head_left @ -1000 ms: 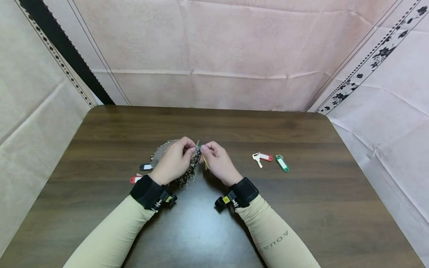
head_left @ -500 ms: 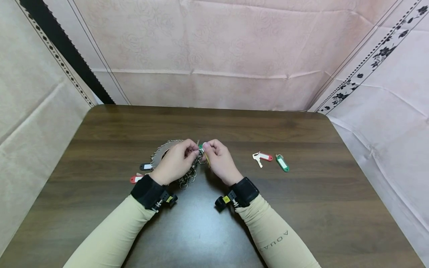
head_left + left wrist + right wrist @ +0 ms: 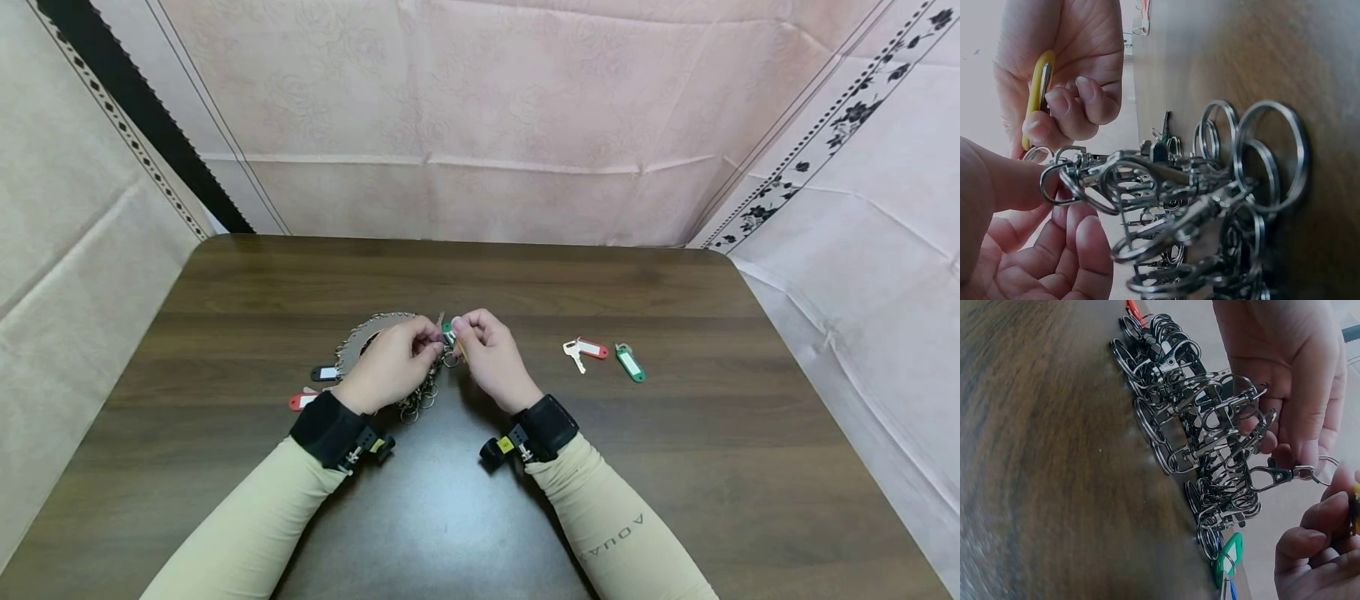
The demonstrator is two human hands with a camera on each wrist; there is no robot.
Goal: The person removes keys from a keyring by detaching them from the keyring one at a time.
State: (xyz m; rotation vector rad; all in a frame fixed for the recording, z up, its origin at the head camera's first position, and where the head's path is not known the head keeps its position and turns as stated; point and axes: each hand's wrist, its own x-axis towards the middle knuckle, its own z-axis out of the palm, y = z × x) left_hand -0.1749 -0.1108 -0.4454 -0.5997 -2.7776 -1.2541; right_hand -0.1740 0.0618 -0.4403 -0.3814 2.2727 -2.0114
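Two hands were close together in the head view: we saw the left hand (image 3: pixel 396 364) and right hand (image 3: pixel 491 357) meet at the edge of a round grey rack (image 3: pixel 352 346) on the table (image 3: pixel 442 517). From the left wrist, we saw the right hand's bent fingers gripping a yellow tag (image 3: pixel 1039 94). From the right wrist, we saw the left thumb and fingers pinching a metal clasp (image 3: pixel 1282 475) beside the rack's cluster.

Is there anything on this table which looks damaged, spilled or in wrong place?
Nothing looks plainly damaged or spilled. The metal clasps bunch together untidily, overlapping; a red tag with a key and a green tag lie separately at the right, perhaps deliberately.
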